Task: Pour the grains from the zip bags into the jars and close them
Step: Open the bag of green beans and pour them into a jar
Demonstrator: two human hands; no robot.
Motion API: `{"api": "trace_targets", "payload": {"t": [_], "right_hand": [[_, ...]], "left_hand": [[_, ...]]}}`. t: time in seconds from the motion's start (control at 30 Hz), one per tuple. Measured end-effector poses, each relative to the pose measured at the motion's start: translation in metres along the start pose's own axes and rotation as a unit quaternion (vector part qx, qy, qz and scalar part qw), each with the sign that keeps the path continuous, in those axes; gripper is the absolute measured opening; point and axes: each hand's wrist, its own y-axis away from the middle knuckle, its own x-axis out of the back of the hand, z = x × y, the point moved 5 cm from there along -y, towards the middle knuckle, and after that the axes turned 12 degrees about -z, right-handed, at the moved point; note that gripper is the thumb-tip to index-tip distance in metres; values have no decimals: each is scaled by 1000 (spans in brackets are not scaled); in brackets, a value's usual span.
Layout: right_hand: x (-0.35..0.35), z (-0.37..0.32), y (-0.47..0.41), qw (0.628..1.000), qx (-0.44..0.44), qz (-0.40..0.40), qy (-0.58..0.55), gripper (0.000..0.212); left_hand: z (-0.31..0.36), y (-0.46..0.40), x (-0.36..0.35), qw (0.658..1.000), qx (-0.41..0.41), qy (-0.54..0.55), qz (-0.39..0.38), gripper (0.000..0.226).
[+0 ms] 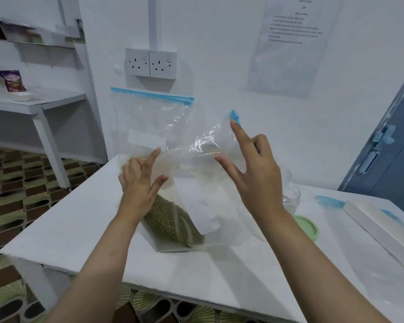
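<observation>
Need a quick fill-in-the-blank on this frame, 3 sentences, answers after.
1. The zip bag lying on the table holds ____-coloured grains.
2. The lid beside the jar is ____.
3. Both bags' zip strips are ____.

Missing words: green; green; blue

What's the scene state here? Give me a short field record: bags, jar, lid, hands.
bag of green grains: lies on the white table, under the clear bag
clear bag: held up over the table, blue zip end raised
upright bag: stands behind, blue zip on top
jar: mostly hidden behind the right hand, no lid on it
green lid: flat on the table beside the jar
left hand: fingers spread at the clear bag
right hand: fingers straight, forefinger at the zip end
</observation>
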Motion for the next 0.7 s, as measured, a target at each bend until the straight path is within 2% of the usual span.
{"api": "trace_targets", "payload": {"t": [0.13,0.3,0.37,0.47,0.53,0.63,0.7], "right_hand": [[-4,2,12,999,35,0,-29,49],[-6,3,17,997,70,13,-26,42],[-5,2,18,997,70,21,-27,45],[-5,-1,18,998,61,19,-27,50],[-4,-1,18,998,49,11,-37,53],[-2,-1,19,998,26,11,-58,54],[0,1,21,998,6,21,-55,53]], "left_hand": [[-2,11,-8,1000,17,6,1,68],[-18,33,-10,992,95,70,37,84],[-33,43,-13,977,172,123,43,99],[-48,53,-23,926,241,291,13,120],[-51,52,-23,918,238,316,-1,109],[-52,45,-17,923,235,302,22,80],[-48,41,-14,922,236,306,27,69]]}}
